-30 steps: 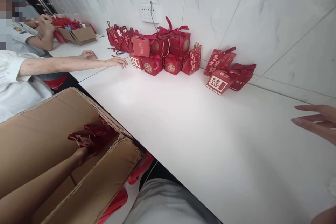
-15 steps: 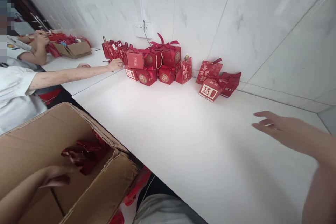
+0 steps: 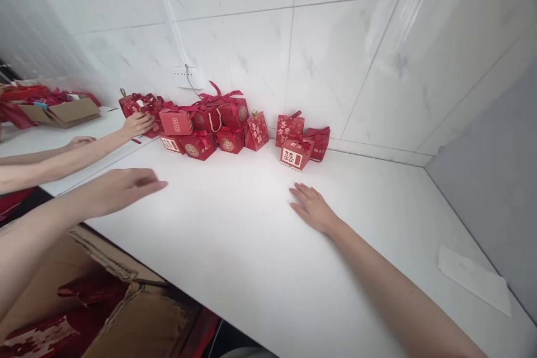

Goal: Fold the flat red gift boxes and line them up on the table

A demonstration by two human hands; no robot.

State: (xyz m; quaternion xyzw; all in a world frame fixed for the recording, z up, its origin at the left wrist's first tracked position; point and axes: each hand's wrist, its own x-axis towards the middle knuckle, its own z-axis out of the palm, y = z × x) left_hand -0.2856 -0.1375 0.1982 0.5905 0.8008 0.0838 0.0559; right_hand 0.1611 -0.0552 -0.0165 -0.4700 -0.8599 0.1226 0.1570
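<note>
My right hand (image 3: 312, 208) rests on the white table with its fingers spread and nothing in it. Just beyond its fingertips stands a red gift box with a white front panel (image 3: 292, 158). Behind that box are a red printed gift box (image 3: 289, 126) and another red gift box (image 3: 322, 142), both topped with ribbon. My left hand (image 3: 126, 190) hovers above the table's near left edge, slightly blurred, thumb and fingers apart, holding nothing that I can see. Farther back, a stacked group of red gift boxes (image 3: 201, 145) stands nearest to it.
An open cardboard carton (image 3: 145, 319) holding red packages (image 3: 90, 302) sits below the left table edge. A co-worker's hand (image 3: 140, 124) touches red boxes at the back left. Beyond is another carton (image 3: 78, 112). A white flat piece (image 3: 474, 279) lies at right by the grey partition (image 3: 495, 196).
My left hand has come up out of the carton to above the table. My right hand has moved in beside the small group of boxes. The view has turned right.
</note>
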